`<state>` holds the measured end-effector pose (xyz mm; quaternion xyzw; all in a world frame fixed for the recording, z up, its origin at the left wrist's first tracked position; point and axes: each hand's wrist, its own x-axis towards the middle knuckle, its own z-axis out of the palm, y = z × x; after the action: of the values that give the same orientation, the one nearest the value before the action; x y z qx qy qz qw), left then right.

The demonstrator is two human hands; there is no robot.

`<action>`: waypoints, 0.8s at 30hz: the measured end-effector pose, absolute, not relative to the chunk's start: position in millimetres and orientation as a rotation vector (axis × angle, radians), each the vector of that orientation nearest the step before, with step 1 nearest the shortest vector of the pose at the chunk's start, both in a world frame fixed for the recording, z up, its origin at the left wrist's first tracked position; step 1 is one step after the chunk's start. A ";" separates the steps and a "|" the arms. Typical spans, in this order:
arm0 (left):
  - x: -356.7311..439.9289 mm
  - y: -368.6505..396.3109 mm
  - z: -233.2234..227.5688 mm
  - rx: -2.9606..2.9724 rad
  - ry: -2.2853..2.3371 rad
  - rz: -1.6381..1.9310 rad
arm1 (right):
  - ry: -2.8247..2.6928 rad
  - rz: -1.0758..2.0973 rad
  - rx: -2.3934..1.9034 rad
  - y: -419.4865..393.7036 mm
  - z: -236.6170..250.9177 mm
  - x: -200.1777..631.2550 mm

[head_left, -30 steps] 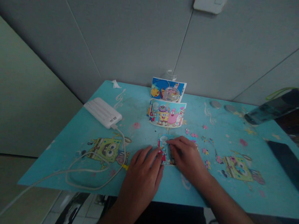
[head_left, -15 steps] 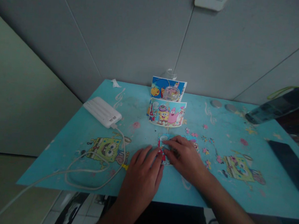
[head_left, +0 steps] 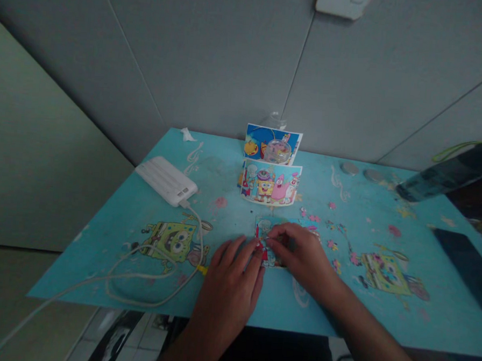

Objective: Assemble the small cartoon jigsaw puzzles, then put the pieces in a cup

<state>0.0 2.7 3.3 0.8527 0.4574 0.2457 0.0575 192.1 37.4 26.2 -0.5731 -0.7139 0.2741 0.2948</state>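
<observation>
A small, partly joined cartoon jigsaw (head_left: 264, 225) lies on the blue cartoon-printed table (head_left: 113, 222), near its front edge. My left hand (head_left: 229, 282) rests flat on the table, its fingertips against the jigsaw's left edge. My right hand (head_left: 301, 256) covers the jigsaw's right part. Its fingers are bent, and the thumb and forefinger pinch a small puzzle piece at the jigsaw's upper left, mostly hidden by the fingers. Loose puzzle pieces (head_left: 331, 243) lie scattered just right of my right hand.
Two cartoon picture cards (head_left: 270, 185) stand behind the jigsaw, with a clear round container (head_left: 277, 150) against them. A white power bank (head_left: 166, 180) with a looping cable (head_left: 147, 275) lies at left. A dark phone (head_left: 465, 265) and a dark bag-like object (head_left: 447, 175) are at right.
My right hand's fingers have drawn in from lying stretched over the jigsaw to a pinch at its upper left. My left hand has stayed put.
</observation>
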 end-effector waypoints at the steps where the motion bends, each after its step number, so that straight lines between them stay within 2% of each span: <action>1: -0.1 2.5 3.2 2.585 1.384 0.746 | -1.844 0.758 -1.522 37.0 28.0 192.6; 6: -0.7 1.7 0.0 2.578 1.382 0.726 | -1.770 0.669 -1.513 38.5 25.9 194.9; 19: -0.2 0.9 2.8 2.567 1.386 0.729 | -2.129 0.187 -1.714 33.4 21.6 185.6; 24: -0.4 1.5 1.4 2.562 1.391 0.712 | -2.133 0.247 -1.671 35.2 22.6 189.3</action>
<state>-0.4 1.5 1.4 0.8516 0.4624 0.2366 0.0703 189.3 35.2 22.6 -0.6005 -0.7668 0.0886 0.2087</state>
